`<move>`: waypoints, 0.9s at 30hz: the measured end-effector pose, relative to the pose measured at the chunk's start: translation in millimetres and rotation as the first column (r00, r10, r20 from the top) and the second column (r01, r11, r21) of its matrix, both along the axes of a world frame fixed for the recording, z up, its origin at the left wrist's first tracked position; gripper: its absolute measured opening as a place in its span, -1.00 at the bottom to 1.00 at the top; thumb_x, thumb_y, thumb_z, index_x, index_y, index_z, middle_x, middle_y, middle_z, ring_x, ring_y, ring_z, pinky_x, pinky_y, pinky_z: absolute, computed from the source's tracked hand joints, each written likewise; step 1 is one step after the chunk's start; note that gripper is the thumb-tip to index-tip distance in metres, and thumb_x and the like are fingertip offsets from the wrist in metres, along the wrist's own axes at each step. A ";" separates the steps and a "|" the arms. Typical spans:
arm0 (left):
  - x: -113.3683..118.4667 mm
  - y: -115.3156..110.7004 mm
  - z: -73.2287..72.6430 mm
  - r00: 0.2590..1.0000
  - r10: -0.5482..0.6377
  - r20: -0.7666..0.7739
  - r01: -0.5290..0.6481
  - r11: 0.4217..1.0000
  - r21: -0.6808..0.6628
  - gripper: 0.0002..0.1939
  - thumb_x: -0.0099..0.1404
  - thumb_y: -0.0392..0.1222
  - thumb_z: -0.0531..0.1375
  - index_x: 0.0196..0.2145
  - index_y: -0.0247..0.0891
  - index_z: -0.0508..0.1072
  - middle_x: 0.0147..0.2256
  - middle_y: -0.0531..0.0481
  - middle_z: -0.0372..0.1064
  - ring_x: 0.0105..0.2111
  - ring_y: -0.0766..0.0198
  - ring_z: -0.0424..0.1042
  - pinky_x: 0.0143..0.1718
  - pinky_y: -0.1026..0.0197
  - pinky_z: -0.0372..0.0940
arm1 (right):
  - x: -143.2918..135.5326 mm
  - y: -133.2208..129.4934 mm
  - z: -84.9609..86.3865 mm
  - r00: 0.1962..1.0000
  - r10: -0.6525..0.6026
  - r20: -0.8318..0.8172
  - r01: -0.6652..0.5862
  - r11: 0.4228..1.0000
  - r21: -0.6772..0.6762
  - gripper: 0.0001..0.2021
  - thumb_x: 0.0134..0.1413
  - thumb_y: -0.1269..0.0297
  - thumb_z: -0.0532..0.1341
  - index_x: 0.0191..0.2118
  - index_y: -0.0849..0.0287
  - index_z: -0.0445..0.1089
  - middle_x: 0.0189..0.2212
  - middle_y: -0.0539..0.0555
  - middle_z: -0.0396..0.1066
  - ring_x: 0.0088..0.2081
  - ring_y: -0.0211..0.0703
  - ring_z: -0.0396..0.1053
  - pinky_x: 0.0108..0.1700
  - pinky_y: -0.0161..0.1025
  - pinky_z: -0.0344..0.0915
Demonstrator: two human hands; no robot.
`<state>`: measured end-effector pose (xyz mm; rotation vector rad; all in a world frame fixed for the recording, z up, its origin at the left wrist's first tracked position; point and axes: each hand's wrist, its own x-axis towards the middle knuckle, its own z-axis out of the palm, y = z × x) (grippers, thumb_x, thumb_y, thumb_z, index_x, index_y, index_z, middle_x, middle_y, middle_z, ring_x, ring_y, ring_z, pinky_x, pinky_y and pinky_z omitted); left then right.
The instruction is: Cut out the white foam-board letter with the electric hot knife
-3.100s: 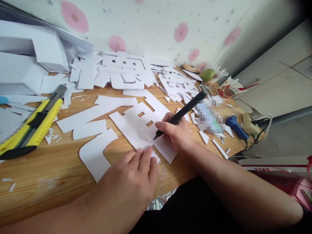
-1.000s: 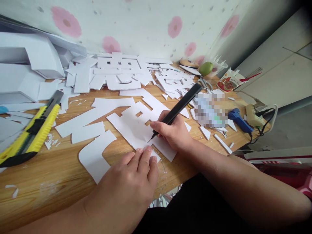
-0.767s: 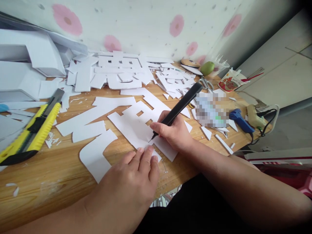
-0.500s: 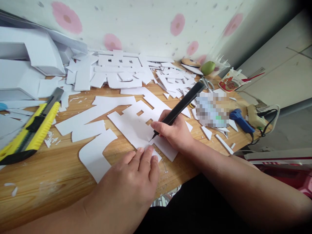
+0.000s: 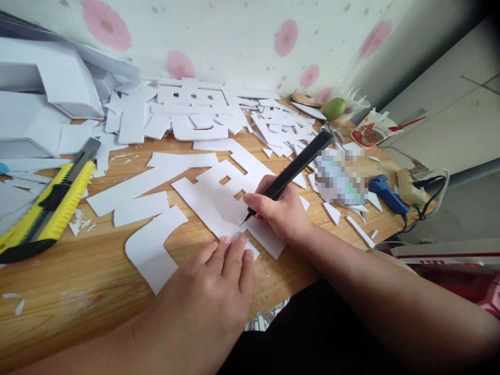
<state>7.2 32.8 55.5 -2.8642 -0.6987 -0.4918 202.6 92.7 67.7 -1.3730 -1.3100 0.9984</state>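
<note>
My right hand (image 5: 283, 211) is closed round a thick black pen-shaped tool (image 5: 291, 166). Its thin pointed tip rests on a white foam board cutout (image 5: 221, 200) with small rectangular holes; whether it is a blade or a nib I cannot make out. With the fingers stretched flat, my left hand (image 5: 219, 281) presses on the near edge of this cutout. Beside it on the left lie a curved white piece (image 5: 154, 247) and a long notched white piece (image 5: 156, 179).
A yellow utility knife (image 5: 50, 203) lies at the left with its blade out. White offcuts (image 5: 195, 112) are heaped along the wall. At the right are scissors (image 5: 336, 135), a paper noodle cup (image 5: 369, 130), a blue glue gun (image 5: 386, 192) and a power strip (image 5: 410, 187).
The view has shifted very slightly. Both hands and the black tool stay in nearly the same place on the cutout.
</note>
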 end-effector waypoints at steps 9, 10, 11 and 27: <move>-0.2 -0.3 4.4 1.000 -0.003 -0.009 0.003 1.000 -0.001 -0.56 0.26 -0.18 0.22 0.03 -0.50 0.53 0.05 -0.41 0.49 0.00 -0.18 0.53 0.01 -0.11 0.37 | -1.1 -1.1 1.8 0.999 0.013 0.043 -0.013 1.000 0.007 -0.65 -0.10 0.11 0.42 -0.57 0.11 0.25 -0.64 -0.12 0.27 -0.56 -0.32 0.20 -0.50 -0.31 0.20; -0.3 -0.5 4.2 1.000 -0.002 -0.007 0.002 1.000 -0.002 -0.57 0.26 -0.18 0.21 0.02 -0.49 0.53 0.04 -0.40 0.50 -0.01 -0.18 0.54 0.00 -0.11 0.38 | -1.3 -0.9 2.0 0.998 0.014 0.058 -0.015 1.000 0.012 -0.65 -0.10 0.11 0.41 -0.58 0.11 0.24 -0.65 -0.12 0.27 -0.56 -0.32 0.20 -0.50 -0.31 0.19; -0.3 -0.7 4.1 1.000 -0.002 -0.003 0.002 1.000 -0.004 -0.57 0.27 -0.18 0.20 0.02 -0.49 0.54 0.03 -0.40 0.51 -0.01 -0.18 0.54 -0.01 -0.11 0.39 | -1.6 -0.8 2.3 0.997 0.014 0.076 -0.015 1.000 0.016 -0.64 -0.10 0.10 0.41 -0.58 0.11 0.23 -0.65 -0.12 0.26 -0.56 -0.32 0.19 -0.51 -0.32 0.17; 3.8 -0.3 2.5 1.000 0.024 0.010 -0.024 1.000 0.015 -0.62 0.28 -0.26 0.16 0.01 -0.48 0.52 0.07 -0.43 0.48 0.02 -0.16 0.53 0.01 -0.10 0.40 | -1.3 0.5 -4.0 0.998 -0.037 -0.044 0.036 0.999 -0.025 -0.65 -0.06 0.07 0.40 -0.55 0.11 0.25 -0.62 -0.11 0.26 -0.56 -0.31 0.20 -0.50 -0.32 0.21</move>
